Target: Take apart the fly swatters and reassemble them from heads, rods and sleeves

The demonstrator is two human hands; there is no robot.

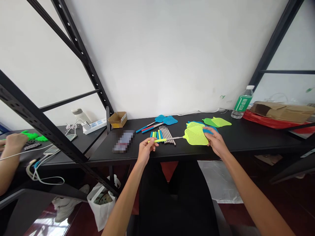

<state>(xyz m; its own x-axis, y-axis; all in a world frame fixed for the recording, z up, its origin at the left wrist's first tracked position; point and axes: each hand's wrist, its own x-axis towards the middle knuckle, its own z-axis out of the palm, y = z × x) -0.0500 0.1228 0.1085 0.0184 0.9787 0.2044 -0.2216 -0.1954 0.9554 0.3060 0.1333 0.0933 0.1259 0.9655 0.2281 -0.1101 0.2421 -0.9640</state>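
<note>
A yellow-green fly swatter [196, 136] is held level above the black table's front part. My left hand [145, 150] is closed around its handle [160, 140], and my right hand [216, 141] grips the far edge of its perforated head. A thin metal rod joins the two ends. Below the swatter lie several metal rods [168, 132] and, to their left, several loose blue and yellow-green handles [154, 134]. Behind them are blue swatters [170, 120] with blue and red handles. Other heads, yellow-green and blue, lie partly hidden behind my right hand. Loose green heads [221, 122] rest farther right.
A small cardboard box [117, 120] and a blurred phone-like object [123, 141] sit at the left. A water bottle [242, 102] and a large carton [283, 112] stand right. Black metal posts [83, 59] flank the table. Another person's arm [11, 160] shows far left, near a power strip [94, 126].
</note>
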